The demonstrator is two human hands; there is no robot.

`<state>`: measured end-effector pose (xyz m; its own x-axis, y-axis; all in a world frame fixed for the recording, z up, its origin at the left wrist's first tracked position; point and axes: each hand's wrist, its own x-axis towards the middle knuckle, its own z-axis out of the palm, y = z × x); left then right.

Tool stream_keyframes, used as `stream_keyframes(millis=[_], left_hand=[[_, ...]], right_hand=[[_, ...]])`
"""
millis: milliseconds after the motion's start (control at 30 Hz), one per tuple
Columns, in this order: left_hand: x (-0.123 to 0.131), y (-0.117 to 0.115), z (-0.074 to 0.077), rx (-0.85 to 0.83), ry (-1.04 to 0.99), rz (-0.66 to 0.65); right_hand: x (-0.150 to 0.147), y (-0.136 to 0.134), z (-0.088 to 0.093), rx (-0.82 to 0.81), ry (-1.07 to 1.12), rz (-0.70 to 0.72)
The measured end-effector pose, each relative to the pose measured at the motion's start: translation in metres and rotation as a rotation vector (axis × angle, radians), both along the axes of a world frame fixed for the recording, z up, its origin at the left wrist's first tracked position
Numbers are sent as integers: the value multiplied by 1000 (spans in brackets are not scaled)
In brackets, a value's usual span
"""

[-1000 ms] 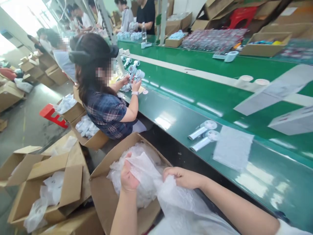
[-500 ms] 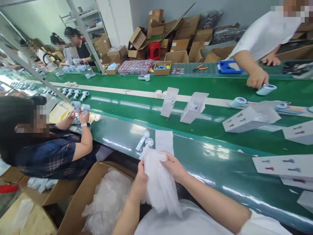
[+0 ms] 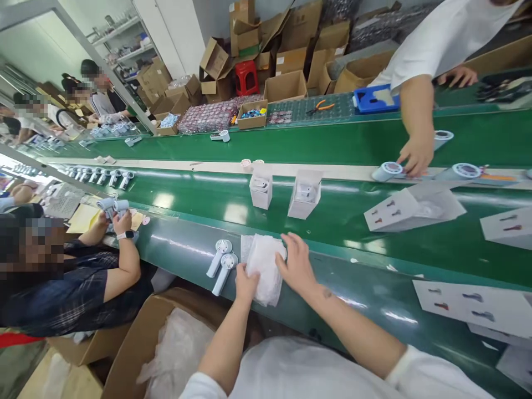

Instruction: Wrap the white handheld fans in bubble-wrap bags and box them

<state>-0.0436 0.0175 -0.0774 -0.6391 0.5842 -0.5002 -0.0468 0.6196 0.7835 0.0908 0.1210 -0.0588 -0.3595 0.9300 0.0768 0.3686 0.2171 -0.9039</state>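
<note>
A stack of thin white, see-through plastic bags (image 3: 266,274) lies at the near edge of the green bench. My left hand (image 3: 246,284) grips its left edge, with the thumb on top. Along the right edge, my right hand (image 3: 297,265) has its fingers apart, the thumb touching the bags. Just left of the stack, two light-blue handheld fans (image 3: 225,272) lie side by side, one of them (image 3: 218,258) slightly farther back.
Two open white boxes (image 3: 261,189) (image 3: 305,194) stand on the green conveyor belt (image 3: 208,191). Printed white boxes (image 3: 393,209) lie at right. A carton of plastic bags (image 3: 178,354) stands below left. One co-worker's hands (image 3: 120,221) hold fans; another's hand (image 3: 418,152) reaches over the belt.
The bunched plastic bags have moved from in front of my body onto the bench and now lie flatter. My right hand has opened. The co-worker opposite has moved a hand left and nearer.
</note>
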Motion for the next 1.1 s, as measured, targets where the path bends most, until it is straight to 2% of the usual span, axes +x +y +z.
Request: stream_keyframes(millis=[67, 100, 200, 300, 367, 433, 467, 533, 600, 667, 733, 800, 867, 933, 1000, 1100], left_hand=[[6, -7, -1, -22, 67, -40], [6, -14, 0, -20, 128, -82], [-15, -44, 9, -2, 471, -204], [-53, -70, 17, -151, 820, -263], [-74, -77, 16, -314, 879, -401], [-86, -76, 12, -410, 845, -555], [-89, -73, 11, -417, 825, -601], [-88, -69, 15, -363, 802, -596], [-82, -65, 29, -234, 744, -512], [-73, -61, 51, -62, 589, -401], [-59, -53, 75, 108, 361, -341], [-37, -40, 94, 225, 147, -369], [-12, -27, 103, 265, -10, -498], [11, -16, 102, 270, -105, -718], [25, -9, 91, 272, -43, -942], [29, -5, 66, 179, 375, -1301]], right_hand=[[1, -20, -8, 279, -177, 242], [-1, -30, -15, 328, -262, 336], [-6, -47, -47, 311, -496, 440], [-7, -46, -75, 276, -596, 484], [-5, -41, -83, 266, -613, 514], [-3, -35, -82, 251, -607, 538], [-1, -33, -78, 242, -591, 546], [5, -31, -67, 235, -526, 545], [14, -30, -51, 249, -409, 494], [24, -32, -31, 224, -247, 338], [31, -36, -8, 49, -47, 111], [34, -43, 16, -323, 224, -4], [34, -51, 36, -734, 519, 34], [36, -56, 51, -976, 725, 38], [48, -57, 59, -1021, 819, -114], [87, -52, 63, -975, 854, -336]])
